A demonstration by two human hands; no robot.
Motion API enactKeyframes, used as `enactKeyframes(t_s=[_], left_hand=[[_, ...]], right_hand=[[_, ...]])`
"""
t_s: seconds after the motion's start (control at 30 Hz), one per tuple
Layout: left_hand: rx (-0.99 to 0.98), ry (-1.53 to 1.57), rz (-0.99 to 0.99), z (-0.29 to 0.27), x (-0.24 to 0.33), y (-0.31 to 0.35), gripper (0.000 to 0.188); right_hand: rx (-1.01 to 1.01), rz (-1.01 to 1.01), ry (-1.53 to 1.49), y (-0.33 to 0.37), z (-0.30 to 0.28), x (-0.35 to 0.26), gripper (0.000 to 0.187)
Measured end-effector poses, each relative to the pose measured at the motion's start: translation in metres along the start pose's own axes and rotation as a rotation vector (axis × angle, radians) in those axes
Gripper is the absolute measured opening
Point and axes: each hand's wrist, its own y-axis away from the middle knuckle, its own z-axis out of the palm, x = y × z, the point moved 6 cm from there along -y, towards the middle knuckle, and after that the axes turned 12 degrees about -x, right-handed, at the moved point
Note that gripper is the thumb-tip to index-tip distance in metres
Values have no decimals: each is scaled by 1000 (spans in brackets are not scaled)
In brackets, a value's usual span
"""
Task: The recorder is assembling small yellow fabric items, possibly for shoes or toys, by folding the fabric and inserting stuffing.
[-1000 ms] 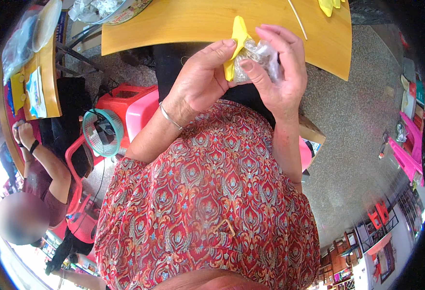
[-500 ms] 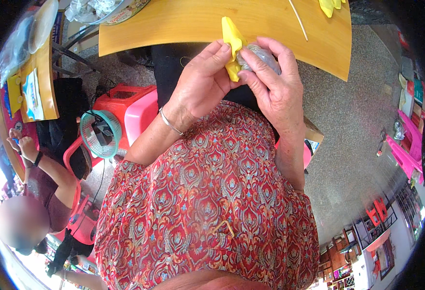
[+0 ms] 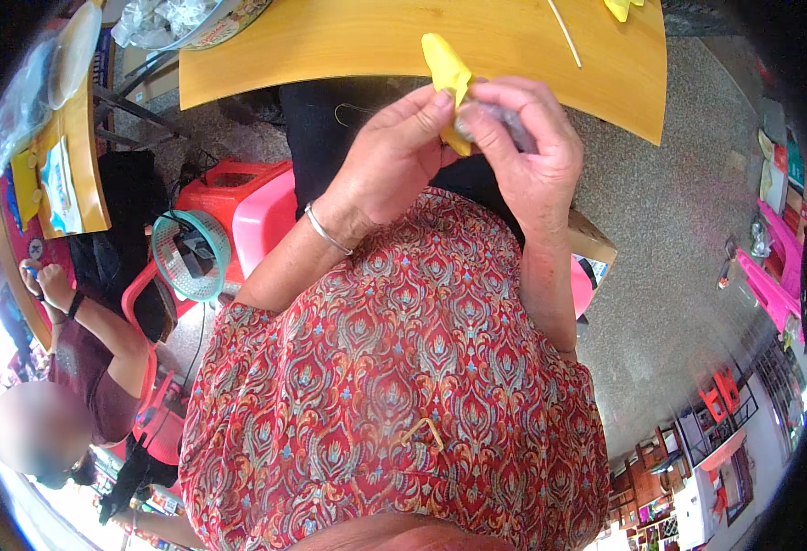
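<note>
In front of my chest, near the table's edge, my two hands come together on a small yellow fabric piece (image 3: 445, 64). My left hand (image 3: 390, 147) pinches it between thumb and fingers; its pointed upper end stands up above them. My right hand (image 3: 541, 151) has its fingers curled around a crumpled, greyish, see-through clump (image 3: 516, 129), which looks like plastic film. The thumb and fingertips of that hand press at the side of the yellow piece. Whether any of the clump is inside the fabric, I cannot tell.
On the yellow wooden table (image 3: 348, 46) lie a thin stick (image 3: 566, 35) and another yellow piece (image 3: 620, 8). A basin (image 3: 234, 20) of crumpled clear plastic stands at the far left. A teal basket (image 3: 167, 253) and red stool (image 3: 215, 188) are left. Another person's hand (image 3: 53, 285) works there.
My right hand has turned and closed more over the grey clump, hiding more of it. The yellow piece tilts slightly differently. My left hand keeps its pinch.
</note>
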Motion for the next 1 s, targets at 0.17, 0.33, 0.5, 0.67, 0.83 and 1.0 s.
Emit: enactKeyframes(t_s=[0.17,0.33,0.5,0.67,0.83,1.0], left_hand=[[-30,-75,-31,1,4,5,43],[-25,-271,6,8,6,5,43],[-29,-642,42,5,6,7,40],[26,-540,-24,-3,6,6,39],[54,-621,61,2,9,8,42],[33,-536,-129,-7,0,13,43]], right_hand=[[-238,-54,46,4,7,-4,43],[-313,-21,232,4,5,-6,52],[-355,77,244,9,7,5,56],[-151,-4,-132,12,4,14,55],[-164,-7,1,11,0,9,57],[-351,-98,335,9,-3,-1,55]])
